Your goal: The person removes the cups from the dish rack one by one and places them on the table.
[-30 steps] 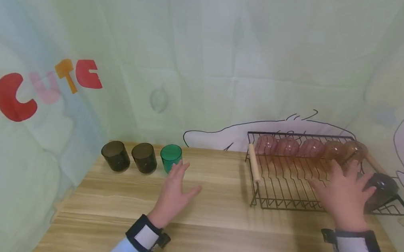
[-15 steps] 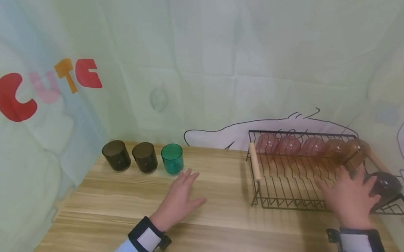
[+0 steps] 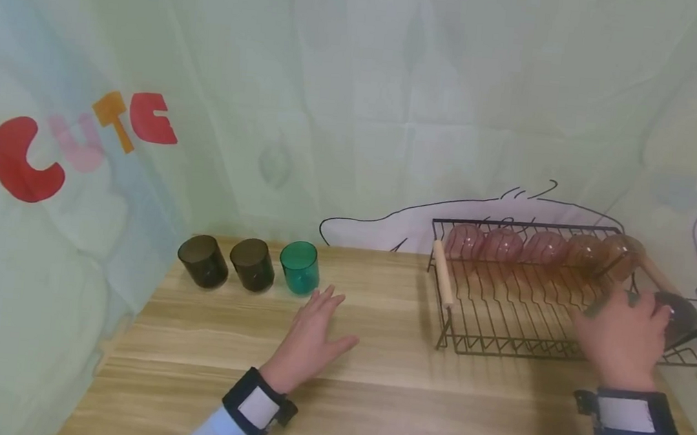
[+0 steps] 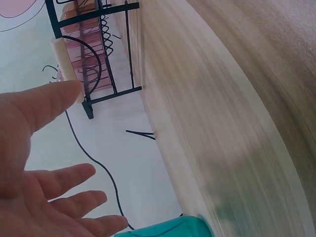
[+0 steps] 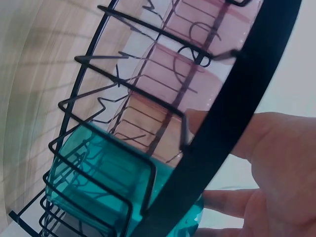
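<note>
On the right, my right hand (image 3: 624,338) reaches over the black wire dish rack (image 3: 517,350). In the right wrist view, a teal see-through cup (image 5: 98,177) lies in the rack. The spread thumb and fingers of that hand (image 5: 276,173) are right at the cup's near end, partly hidden by a rack bar. Beside them lies a dark cup (image 3: 682,319). My left hand (image 3: 306,345) hovers low over the table with fingers loosely extended and holds nothing. A green cup (image 3: 300,268) stands upright just beyond its fingertips.
Two dark brown cups (image 3: 203,261) stand left of the green one on the wooden table (image 3: 369,413). Several pink and amber cups (image 3: 503,246) lie along the rack's back row. A pale wooden handle (image 3: 444,274) edges its left side. A printed curtain (image 3: 364,108) hangs behind.
My right hand has moved right and its spread fingers have drawn in over the rack near the dark cup. My left hand has pulled back slightly from the green cup.
</note>
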Action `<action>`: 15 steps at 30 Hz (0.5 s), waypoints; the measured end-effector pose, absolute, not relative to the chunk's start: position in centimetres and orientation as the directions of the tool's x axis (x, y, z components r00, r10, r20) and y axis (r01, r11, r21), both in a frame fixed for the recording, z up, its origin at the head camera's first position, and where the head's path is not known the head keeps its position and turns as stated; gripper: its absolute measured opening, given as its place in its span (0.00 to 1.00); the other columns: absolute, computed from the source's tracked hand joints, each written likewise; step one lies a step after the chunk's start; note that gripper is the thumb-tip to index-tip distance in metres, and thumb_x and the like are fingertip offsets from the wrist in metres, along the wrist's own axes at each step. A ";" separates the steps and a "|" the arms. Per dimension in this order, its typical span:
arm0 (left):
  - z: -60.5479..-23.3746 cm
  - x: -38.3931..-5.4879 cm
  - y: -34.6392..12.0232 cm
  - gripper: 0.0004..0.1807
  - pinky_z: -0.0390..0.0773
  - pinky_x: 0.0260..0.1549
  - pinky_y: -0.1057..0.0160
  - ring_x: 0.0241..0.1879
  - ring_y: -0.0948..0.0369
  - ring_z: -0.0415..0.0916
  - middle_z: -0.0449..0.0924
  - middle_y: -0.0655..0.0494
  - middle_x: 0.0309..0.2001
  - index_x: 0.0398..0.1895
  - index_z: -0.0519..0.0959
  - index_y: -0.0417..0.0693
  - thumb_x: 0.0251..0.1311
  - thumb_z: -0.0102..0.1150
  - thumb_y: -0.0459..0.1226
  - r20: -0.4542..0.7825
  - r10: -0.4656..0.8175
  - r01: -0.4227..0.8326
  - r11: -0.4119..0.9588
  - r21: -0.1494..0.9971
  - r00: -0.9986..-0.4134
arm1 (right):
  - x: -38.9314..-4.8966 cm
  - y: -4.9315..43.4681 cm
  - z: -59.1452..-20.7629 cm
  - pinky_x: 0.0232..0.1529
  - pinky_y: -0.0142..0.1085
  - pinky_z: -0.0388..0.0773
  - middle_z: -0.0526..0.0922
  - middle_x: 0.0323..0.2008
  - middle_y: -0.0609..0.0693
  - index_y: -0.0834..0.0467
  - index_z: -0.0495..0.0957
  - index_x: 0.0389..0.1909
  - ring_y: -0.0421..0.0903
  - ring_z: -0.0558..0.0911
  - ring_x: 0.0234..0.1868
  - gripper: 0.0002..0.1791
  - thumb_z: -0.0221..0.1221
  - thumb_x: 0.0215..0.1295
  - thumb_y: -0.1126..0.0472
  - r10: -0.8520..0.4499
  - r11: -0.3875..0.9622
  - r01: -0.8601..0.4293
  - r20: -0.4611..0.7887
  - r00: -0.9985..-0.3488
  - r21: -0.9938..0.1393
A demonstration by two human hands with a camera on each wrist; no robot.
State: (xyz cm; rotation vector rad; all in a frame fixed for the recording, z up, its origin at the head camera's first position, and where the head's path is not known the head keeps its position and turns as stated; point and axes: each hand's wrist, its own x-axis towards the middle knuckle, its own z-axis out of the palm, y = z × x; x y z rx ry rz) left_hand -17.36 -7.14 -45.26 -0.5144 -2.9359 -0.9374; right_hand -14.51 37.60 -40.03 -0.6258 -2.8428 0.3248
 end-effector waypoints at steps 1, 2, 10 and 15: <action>-45.2 -17.4 -7.1 0.41 0.48 0.61 0.43 0.69 0.48 0.41 0.50 0.48 0.70 0.66 0.64 0.49 0.52 0.62 0.57 0.116 0.304 0.315 0.765 0.562 -0.946 | -14.5 37.7 -40.0 0.51 0.72 0.50 0.35 0.64 0.79 0.71 0.47 0.67 0.79 0.36 0.61 0.50 0.56 0.59 0.41 0.439 0.881 0.392 0.150 -0.886 -0.264; -45.2 -17.4 -7.1 0.40 0.48 0.61 0.42 0.69 0.49 0.41 0.50 0.48 0.70 0.65 0.64 0.48 0.52 0.62 0.57 0.117 0.304 0.315 0.764 0.563 -0.945 | -14.5 37.7 -40.0 0.50 0.72 0.51 0.35 0.64 0.79 0.70 0.46 0.67 0.79 0.36 0.61 0.49 0.56 0.59 0.41 0.446 0.875 0.398 0.141 -0.884 -0.274; -45.1 -17.5 -7.2 0.38 0.47 0.62 0.43 0.68 0.47 0.43 0.51 0.47 0.70 0.64 0.67 0.48 0.52 0.62 0.56 0.130 0.306 0.325 0.767 0.554 -0.943 | -14.5 37.9 -39.9 0.38 0.69 0.64 0.56 0.54 0.79 0.72 0.55 0.62 0.78 0.59 0.49 0.37 0.54 0.59 0.53 0.461 0.861 0.399 0.153 -0.874 -0.316; -45.1 -17.5 -7.4 0.38 0.49 0.61 0.43 0.68 0.46 0.44 0.52 0.47 0.70 0.63 0.67 0.48 0.52 0.62 0.56 0.143 0.306 0.333 0.763 0.554 -0.941 | -14.5 37.7 -39.9 0.34 0.64 0.68 0.64 0.48 0.76 0.70 0.63 0.58 0.73 0.66 0.43 0.29 0.55 0.59 0.58 0.444 0.872 0.360 0.229 -0.866 -0.331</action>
